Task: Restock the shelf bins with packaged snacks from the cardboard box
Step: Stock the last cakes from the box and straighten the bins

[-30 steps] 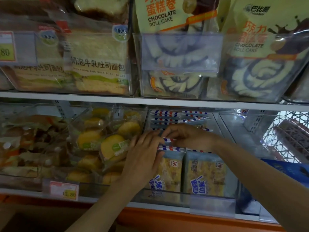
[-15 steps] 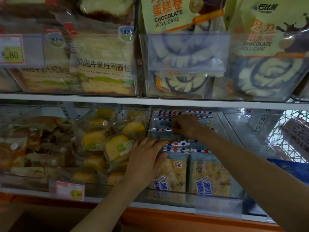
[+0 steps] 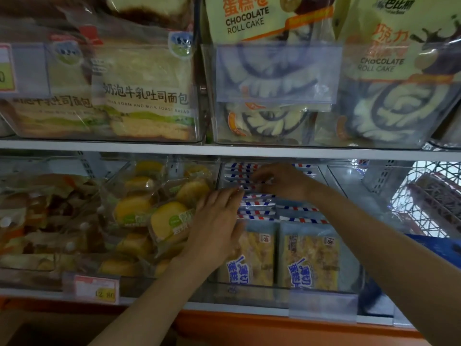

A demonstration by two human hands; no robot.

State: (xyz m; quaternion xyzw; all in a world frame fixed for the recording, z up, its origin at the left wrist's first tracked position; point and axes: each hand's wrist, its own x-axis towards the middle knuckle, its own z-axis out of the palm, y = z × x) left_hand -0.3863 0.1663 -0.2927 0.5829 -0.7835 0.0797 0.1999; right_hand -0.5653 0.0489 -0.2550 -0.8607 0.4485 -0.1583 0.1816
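White shelf board (image 3: 224, 149) across the middle, orange base trim (image 3: 274, 323) below, wire rack (image 3: 424, 206) at right — dim, flat light

Sliced cake packs (image 3: 309, 260): clear film, yellow cake visible through it, blue print on the front, red-white-blue striped top seam. They stand upright in two files, front to back, inside a clear bin (image 3: 249, 294) on the lower shelf. The front two packs sit side by side against the bin's front wall. Striped seams are stacked close behind one another, reaching to the bin's back. Left hand (image 3: 214, 228) lies with straight fingers on the left-file seams. Right hand (image 3: 284, 182) sits further back, fingers curled onto a seam.
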